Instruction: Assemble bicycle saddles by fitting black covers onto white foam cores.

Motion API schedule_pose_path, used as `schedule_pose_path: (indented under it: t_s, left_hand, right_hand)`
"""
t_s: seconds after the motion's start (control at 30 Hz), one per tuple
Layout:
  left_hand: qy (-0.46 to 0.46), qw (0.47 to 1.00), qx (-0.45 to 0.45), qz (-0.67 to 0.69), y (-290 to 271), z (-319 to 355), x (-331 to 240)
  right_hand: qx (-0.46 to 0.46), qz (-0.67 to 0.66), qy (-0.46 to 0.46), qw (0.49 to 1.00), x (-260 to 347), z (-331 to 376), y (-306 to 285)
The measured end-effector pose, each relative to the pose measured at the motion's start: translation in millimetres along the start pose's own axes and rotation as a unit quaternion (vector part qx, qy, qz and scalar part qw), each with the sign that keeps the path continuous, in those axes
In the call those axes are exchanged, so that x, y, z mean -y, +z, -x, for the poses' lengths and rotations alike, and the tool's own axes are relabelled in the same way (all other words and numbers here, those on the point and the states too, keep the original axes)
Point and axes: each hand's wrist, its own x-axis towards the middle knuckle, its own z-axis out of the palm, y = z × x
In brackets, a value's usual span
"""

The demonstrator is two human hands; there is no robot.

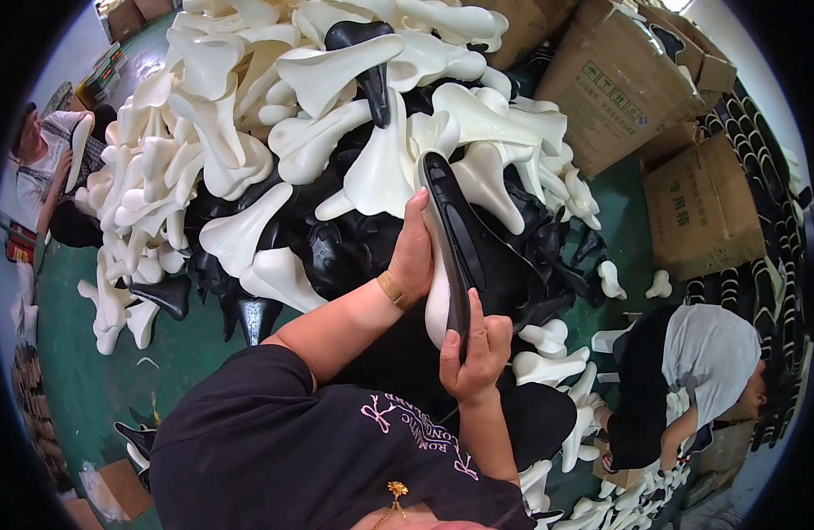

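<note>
A bicycle saddle [461, 238] stands on edge between my two hands. A white pad shows along its left side, against a black base with a long slot. My left hand [411, 247] is closed on the pad side, its thumb near the upper end and its other fingers mostly hidden behind. My right hand [477, 353] grips the wide lower end, thumb and forefinger on the dark rim. Beyond the saddle rises a large heap of white saddle pads [380, 168]. Black saddle shells [336, 247] lie among and below them, nearer to me.
Cardboard boxes [610, 97] stand at the far right, beside stacked black curved pieces [747, 177]. One co-worker [711, 353] bends over white pads at the right. Another person [49, 168] sits at the far left with a white pad. Loose pads lie on the green floor [98, 389].
</note>
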Motion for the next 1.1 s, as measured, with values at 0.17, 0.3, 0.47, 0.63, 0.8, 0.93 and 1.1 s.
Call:
schedule_pose_path:
  t_s: [0.17,0.3,0.47,0.63,0.8,0.93,1.1]
  left_hand:
    - [0.010,0.999,-0.007,-0.031,-5.9,0.2,-0.4]
    - [0.006,0.999,-0.001,-0.037,-11.7,-4.6,3.3]
    - [-0.008,0.999,0.017,-0.029,-10.9,-3.2,8.1]
    - [-0.139,0.987,0.078,0.032,-4.5,9.6,-1.4]
    - [-0.127,0.990,0.062,0.022,0.3,14.7,-0.3]
    - [-0.117,0.993,0.001,-0.013,1.0,14.8,5.2]
    - [-0.153,0.984,-0.062,-0.061,-18.4,7.2,9.1]
  right_hand:
    - [0.009,-0.003,-0.003,1.000,0.3,-1.2,2.6]
    - [0.014,-0.005,-0.014,1.000,-2.2,-2.8,5.2]
    - [0.043,0.015,-0.042,0.998,-5.7,-8.6,10.3]
    - [0.041,0.022,-0.035,0.998,-4.5,-10.4,19.3]
    - [0.062,0.028,-0.034,0.997,-2.9,-7.8,20.5]
    - [0.066,0.029,-0.027,0.997,-3.0,-5.7,22.4]
    - [0.110,0.007,-0.022,0.994,-10.6,-4.0,19.4]
